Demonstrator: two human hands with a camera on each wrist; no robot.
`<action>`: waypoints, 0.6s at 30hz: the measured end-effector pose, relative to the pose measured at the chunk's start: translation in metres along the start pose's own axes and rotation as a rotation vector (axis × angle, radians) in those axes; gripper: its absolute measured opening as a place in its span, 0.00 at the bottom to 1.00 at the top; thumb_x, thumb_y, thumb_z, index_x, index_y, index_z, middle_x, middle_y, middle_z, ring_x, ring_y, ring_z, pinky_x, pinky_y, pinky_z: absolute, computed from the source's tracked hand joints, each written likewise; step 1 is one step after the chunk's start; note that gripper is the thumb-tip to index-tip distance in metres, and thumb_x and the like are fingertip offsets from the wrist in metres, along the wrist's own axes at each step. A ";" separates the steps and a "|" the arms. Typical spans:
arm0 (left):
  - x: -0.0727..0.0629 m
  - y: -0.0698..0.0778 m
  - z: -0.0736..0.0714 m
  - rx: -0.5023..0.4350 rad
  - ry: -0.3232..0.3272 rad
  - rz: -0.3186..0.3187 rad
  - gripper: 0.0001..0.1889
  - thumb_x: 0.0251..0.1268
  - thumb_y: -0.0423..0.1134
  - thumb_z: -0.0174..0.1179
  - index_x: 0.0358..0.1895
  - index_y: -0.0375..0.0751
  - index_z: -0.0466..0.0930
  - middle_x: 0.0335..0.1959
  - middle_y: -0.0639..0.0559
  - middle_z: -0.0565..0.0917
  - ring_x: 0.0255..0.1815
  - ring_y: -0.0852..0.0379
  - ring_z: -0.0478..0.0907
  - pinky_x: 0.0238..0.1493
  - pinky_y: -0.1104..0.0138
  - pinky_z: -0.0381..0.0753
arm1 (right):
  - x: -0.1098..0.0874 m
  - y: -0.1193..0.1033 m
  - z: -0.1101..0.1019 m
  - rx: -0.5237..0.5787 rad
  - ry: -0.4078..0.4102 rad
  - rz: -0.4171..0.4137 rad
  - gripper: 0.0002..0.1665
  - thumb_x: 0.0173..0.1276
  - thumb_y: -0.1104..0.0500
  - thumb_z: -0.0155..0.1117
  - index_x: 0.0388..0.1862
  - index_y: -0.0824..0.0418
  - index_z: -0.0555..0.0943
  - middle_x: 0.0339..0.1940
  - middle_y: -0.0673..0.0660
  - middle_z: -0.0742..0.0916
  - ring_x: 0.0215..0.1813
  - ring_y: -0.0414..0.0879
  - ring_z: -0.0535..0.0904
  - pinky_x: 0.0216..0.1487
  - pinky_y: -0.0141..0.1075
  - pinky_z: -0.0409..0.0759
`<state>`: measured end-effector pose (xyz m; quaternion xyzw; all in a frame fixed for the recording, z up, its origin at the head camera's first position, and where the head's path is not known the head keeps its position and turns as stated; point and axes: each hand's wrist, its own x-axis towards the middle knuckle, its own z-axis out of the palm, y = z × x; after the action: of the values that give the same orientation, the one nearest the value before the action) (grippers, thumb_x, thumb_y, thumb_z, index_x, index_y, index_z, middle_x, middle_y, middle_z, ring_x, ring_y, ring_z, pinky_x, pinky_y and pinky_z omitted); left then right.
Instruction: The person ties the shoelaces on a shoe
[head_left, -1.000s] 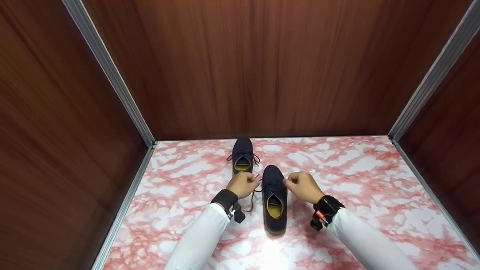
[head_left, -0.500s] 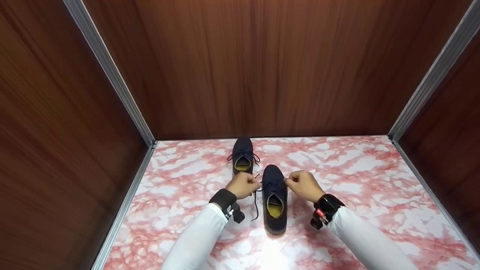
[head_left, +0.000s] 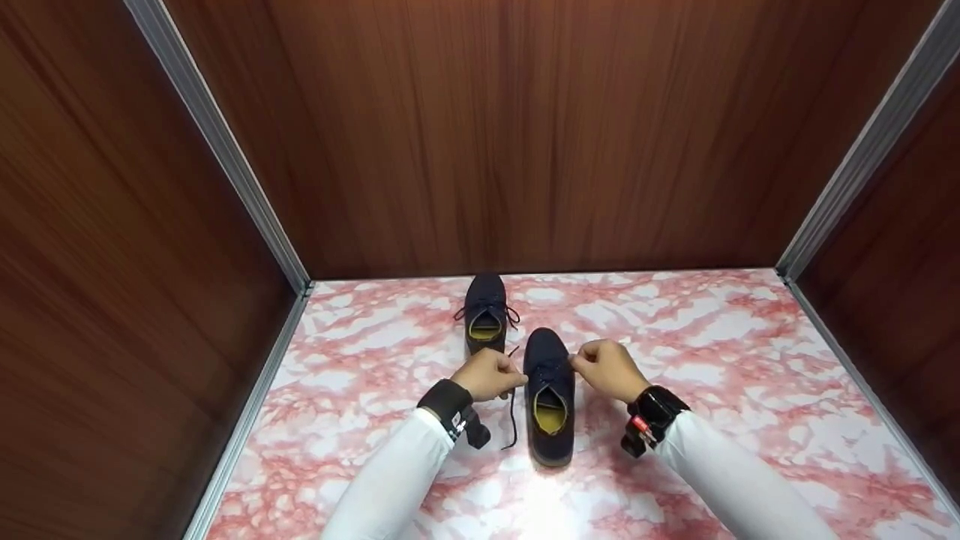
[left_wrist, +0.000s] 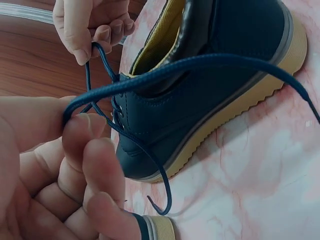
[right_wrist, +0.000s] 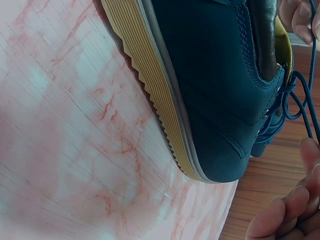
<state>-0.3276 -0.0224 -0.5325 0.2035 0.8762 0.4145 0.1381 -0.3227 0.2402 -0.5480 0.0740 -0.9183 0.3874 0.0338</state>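
A dark navy lace-up shoe (head_left: 551, 448) with a yellow lining stands on the table, its toe pointing away. At its left side, my left hand (head_left: 489, 375) pinches a blue shoelace (left_wrist: 220, 60) between thumb and forefinger, and the long free end trails beyond the fingers. Across the shoe my right hand (head_left: 609, 372) pinches a loop of lace (left_wrist: 102, 52) close to the eyelets. In the right wrist view, crossed lace strands (right_wrist: 292, 97) rise from the tongue area, and the right fingers (right_wrist: 270, 217) show at the lower right. A second lace end dangles past the toe in the left wrist view.
A matching shoe (head_left: 486, 291), its lace tied in a bow, stands farther back to the left, partly hidden by my left hand. The tabletop (head_left: 697, 450) has a red-and-white marbled pattern. Brown wood-grain panels (head_left: 525, 135) with grey metal corner strips enclose it.
My left hand has shifted slightly right toward the nearer shoe, and the dangling lace end has swung right and straightened. My right hand stays nearly in place.
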 end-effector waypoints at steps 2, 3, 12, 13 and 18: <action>0.000 0.000 0.001 -0.005 -0.017 0.011 0.13 0.69 0.41 0.68 0.29 0.36 0.90 0.15 0.63 0.77 0.20 0.68 0.74 0.26 0.75 0.73 | 0.000 -0.001 -0.001 -0.002 0.001 0.004 0.22 0.68 0.56 0.67 0.13 0.54 0.77 0.15 0.42 0.72 0.23 0.39 0.66 0.29 0.31 0.63; 0.000 0.001 0.002 -0.007 -0.026 0.016 0.13 0.69 0.41 0.68 0.29 0.35 0.90 0.15 0.64 0.77 0.20 0.68 0.74 0.26 0.75 0.73 | 0.000 -0.001 -0.001 0.000 0.000 0.003 0.22 0.68 0.56 0.68 0.13 0.54 0.77 0.15 0.42 0.73 0.23 0.39 0.66 0.29 0.31 0.64; -0.002 0.009 0.006 -0.121 -0.097 -0.012 0.12 0.68 0.42 0.70 0.31 0.36 0.90 0.16 0.59 0.81 0.19 0.67 0.78 0.23 0.74 0.76 | 0.001 -0.003 -0.003 0.006 0.002 0.012 0.21 0.68 0.56 0.68 0.15 0.56 0.78 0.15 0.42 0.74 0.23 0.40 0.68 0.29 0.32 0.65; -0.002 0.010 0.007 -0.134 -0.103 -0.018 0.12 0.68 0.42 0.70 0.31 0.36 0.90 0.16 0.58 0.82 0.19 0.66 0.78 0.23 0.74 0.76 | 0.001 -0.003 -0.003 0.006 0.001 0.011 0.20 0.68 0.56 0.67 0.15 0.56 0.79 0.16 0.42 0.74 0.23 0.40 0.68 0.29 0.32 0.65; -0.002 0.012 0.009 -0.210 -0.136 -0.058 0.12 0.68 0.42 0.70 0.35 0.33 0.91 0.18 0.56 0.83 0.20 0.65 0.79 0.23 0.73 0.78 | 0.001 -0.003 -0.003 0.003 -0.011 0.005 0.19 0.69 0.56 0.67 0.16 0.58 0.81 0.16 0.43 0.76 0.24 0.40 0.69 0.29 0.32 0.66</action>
<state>-0.3192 -0.0109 -0.5286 0.1903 0.8220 0.4851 0.2296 -0.3228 0.2404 -0.5433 0.0740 -0.9181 0.3883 0.0275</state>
